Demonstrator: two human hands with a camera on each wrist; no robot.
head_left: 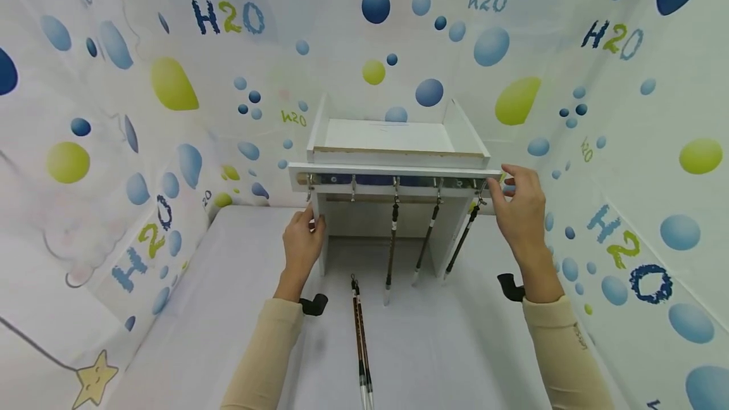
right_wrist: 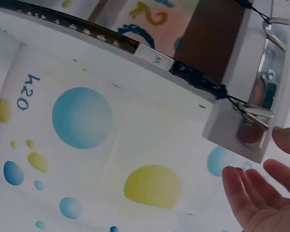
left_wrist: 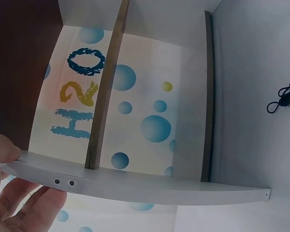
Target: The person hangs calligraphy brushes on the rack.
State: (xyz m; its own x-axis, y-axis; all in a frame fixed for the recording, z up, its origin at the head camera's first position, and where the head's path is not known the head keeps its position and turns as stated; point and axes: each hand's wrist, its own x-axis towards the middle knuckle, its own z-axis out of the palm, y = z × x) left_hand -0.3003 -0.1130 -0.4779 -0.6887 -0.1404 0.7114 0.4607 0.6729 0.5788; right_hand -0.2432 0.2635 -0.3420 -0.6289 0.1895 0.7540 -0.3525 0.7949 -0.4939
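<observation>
A white wooden rack (head_left: pixel 393 158) stands at the back of the table. My left hand (head_left: pixel 304 239) grips its left side panel (left_wrist: pixel 135 187), thumb on one face and fingers on the other. Along the front runs a shiny metal hook rail (head_left: pixel 373 180). Three calligraphy brushes hang from hooks on its right part: one near the middle (head_left: pixel 391 239), a second (head_left: pixel 428 239), and a third (head_left: pixel 464 239) by the right end. My right hand (head_left: pixel 521 207) is at that end, thumb at the board's edge, fingers loosely spread (right_wrist: pixel 239 191). Two hooks on the left hold no brush.
Two more brushes (head_left: pixel 361 334) lie side by side on the white table (head_left: pixel 444 347) in front of the rack. An open tray-like top (head_left: pixel 387 135) forms the rack's upper part. Printed curtains (head_left: pixel 319 11) with blue and green dots surround the table.
</observation>
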